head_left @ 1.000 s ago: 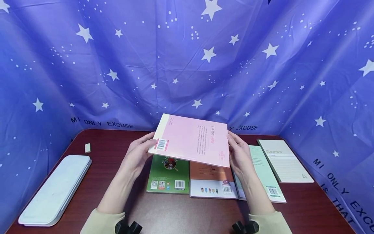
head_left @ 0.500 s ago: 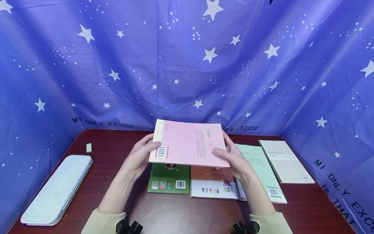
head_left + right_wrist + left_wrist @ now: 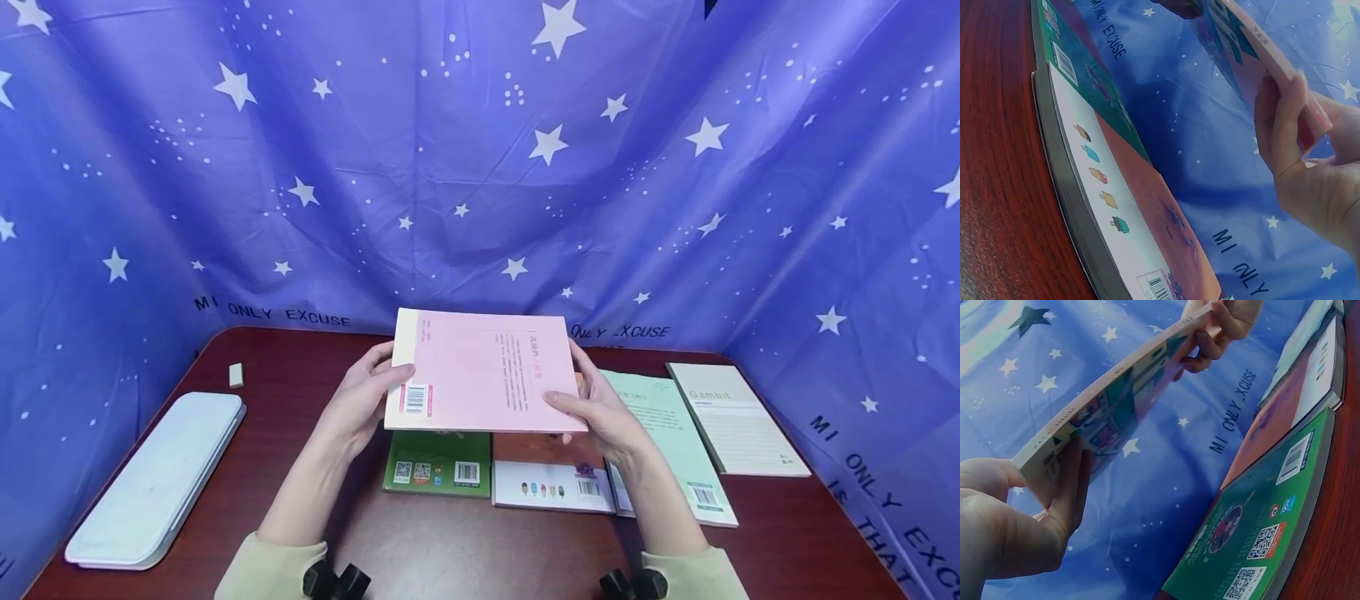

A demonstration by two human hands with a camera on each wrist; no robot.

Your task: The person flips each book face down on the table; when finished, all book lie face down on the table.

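Note:
A pink book (image 3: 472, 371) is held up above the table by both hands, its back cover with a barcode facing the head camera. At its left end the left hand (image 3: 367, 396) grips it, thumb on the cover and fingers underneath. The right hand (image 3: 603, 412) pinches the opposite end the same way. In the left wrist view the book's underside (image 3: 1129, 406) shows a coloured picture. Below and partly hidden by it lie a green book (image 3: 438, 467) and an orange and white book (image 3: 551, 483) printed with ice creams.
A pale green book (image 3: 667, 433) lies right of the orange and white one, partly behind the right forearm. Farther right is a cream "Gambit" notebook (image 3: 738, 421). On the left are a white case (image 3: 157, 479) and a small white eraser (image 3: 236, 375). A starry blue curtain (image 3: 480, 167) surrounds the table.
The pink book has levelled from a slant and shifted slightly left and down. The right thumb has come from the book's edge onto its cover. The left hand keeps its grip.

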